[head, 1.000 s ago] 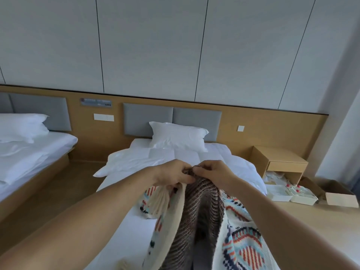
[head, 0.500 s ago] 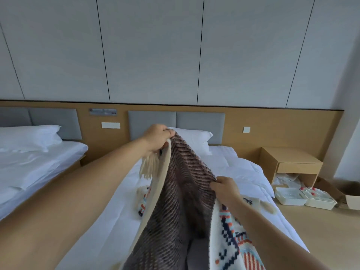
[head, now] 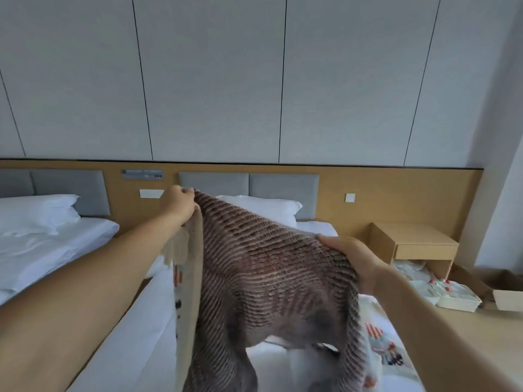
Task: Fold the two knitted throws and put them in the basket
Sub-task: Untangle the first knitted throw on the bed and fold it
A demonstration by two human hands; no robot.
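Note:
A brown striped knitted throw (head: 263, 278) hangs stretched in the air above the bed (head: 135, 335). My left hand (head: 178, 203) grips its upper corner, raised near the headboard. My right hand (head: 353, 258) grips the same edge lower and to the right. A cream edge with tassels (head: 181, 250) droops below my left hand. A patterned cream throw (head: 382, 346) with red, blue and black motifs lies on the bed under and beside the brown one. No basket is in view.
A white pillow (head: 271, 206) lies at the head of the bed. A second bed (head: 42, 244) stands at the left. A wooden nightstand (head: 413, 244) is at the right, with white containers (head: 455, 297) and a cardboard box (head: 506, 295) on the floor.
My hands have moved apart from together at the centre: the left rose up and away, the right moved right, spreading the brown throw's edge wide.

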